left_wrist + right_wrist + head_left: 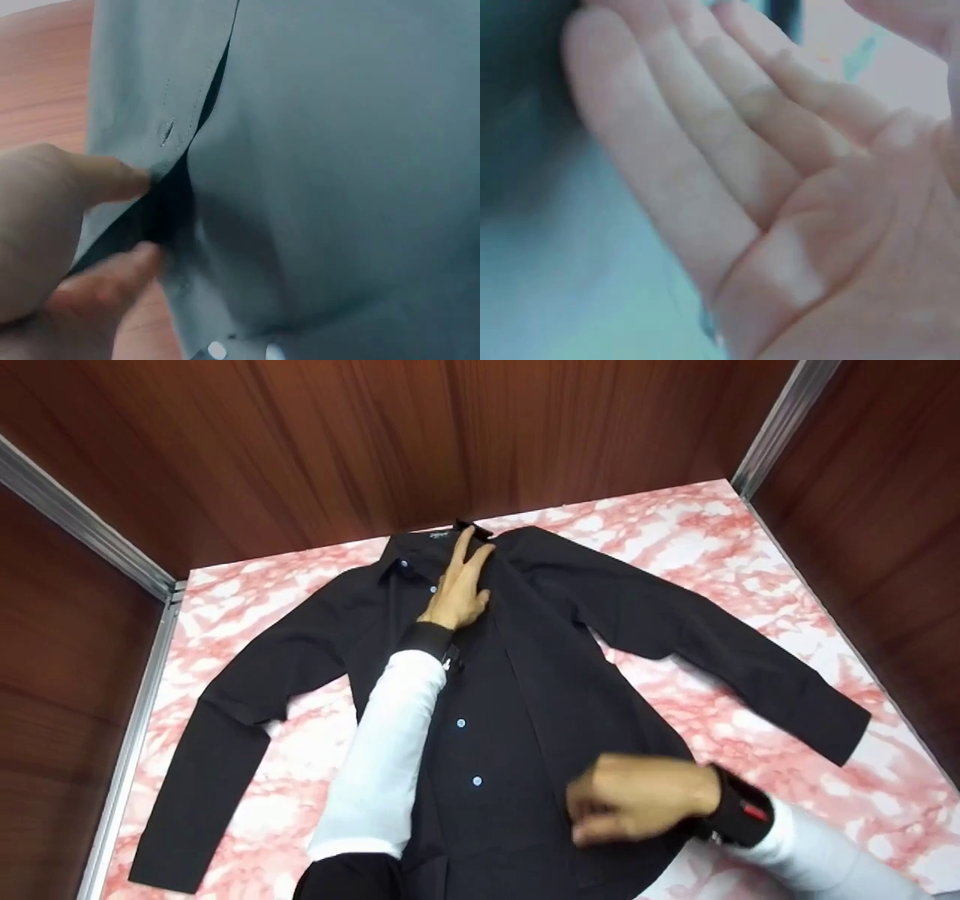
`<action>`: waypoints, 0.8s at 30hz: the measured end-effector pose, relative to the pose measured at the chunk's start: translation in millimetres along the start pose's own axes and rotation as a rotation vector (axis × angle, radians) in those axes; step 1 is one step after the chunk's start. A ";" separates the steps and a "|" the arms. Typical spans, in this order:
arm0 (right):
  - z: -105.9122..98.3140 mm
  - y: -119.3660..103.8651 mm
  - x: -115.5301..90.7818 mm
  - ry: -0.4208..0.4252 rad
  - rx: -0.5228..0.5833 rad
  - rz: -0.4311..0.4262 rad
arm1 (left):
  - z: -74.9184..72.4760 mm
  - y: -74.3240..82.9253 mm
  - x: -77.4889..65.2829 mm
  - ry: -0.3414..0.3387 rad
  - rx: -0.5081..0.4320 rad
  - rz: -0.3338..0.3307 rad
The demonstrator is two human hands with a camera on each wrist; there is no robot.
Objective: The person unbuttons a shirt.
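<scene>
A black long-sleeved button-up shirt (pixel 540 660) lies front up with both sleeves spread out. My left hand (pixel 457 592) rests on its upper front, fingers stretched toward the collar (pixel 474 528). In the left wrist view, the thumb and a finger of that hand (pixel 90 225) lie on either side of a gap along the front edge, beside a buttonhole (pixel 168 133). Pale buttons (pixel 461 723) run down the middle. My right hand (pixel 637 799), blurred, is over the lower front panel. The right wrist view shows its palm and extended fingers (pixel 682 142), holding nothing.
The shirt lies on a table with a red-and-white marbled top (pixel 255 795). Dark wood-look panels (pixel 360 442) stand behind and at both sides, with metal edge strips (pixel 787 420) at the corners. The collar is close to the back panel.
</scene>
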State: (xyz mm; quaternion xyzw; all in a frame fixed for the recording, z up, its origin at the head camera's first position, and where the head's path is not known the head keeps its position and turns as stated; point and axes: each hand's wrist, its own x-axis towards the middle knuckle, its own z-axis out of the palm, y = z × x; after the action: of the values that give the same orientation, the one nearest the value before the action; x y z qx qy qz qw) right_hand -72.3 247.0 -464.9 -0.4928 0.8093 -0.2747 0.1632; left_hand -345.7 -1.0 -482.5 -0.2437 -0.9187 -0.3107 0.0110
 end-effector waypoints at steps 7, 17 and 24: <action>-68.2 67.1 12.2 0.439 -0.203 0.198 | -32.3 -9.6 -58.8 -0.084 0.082 0.080; -114.7 169.4 53.0 0.216 -0.210 0.605 | -55.4 -11.9 -164.9 -0.444 0.285 -0.132; -113.2 192.5 61.9 0.038 -0.191 0.805 | -57.3 -36.7 -177.8 -0.488 0.227 -0.171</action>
State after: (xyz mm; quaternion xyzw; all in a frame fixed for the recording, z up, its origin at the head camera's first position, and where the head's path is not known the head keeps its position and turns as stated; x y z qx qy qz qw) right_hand -297.7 294.1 -491.0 -0.1448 0.9621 -0.1215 0.1964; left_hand -213.3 -137.8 -487.5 -0.2301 -0.9403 -0.1379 -0.2094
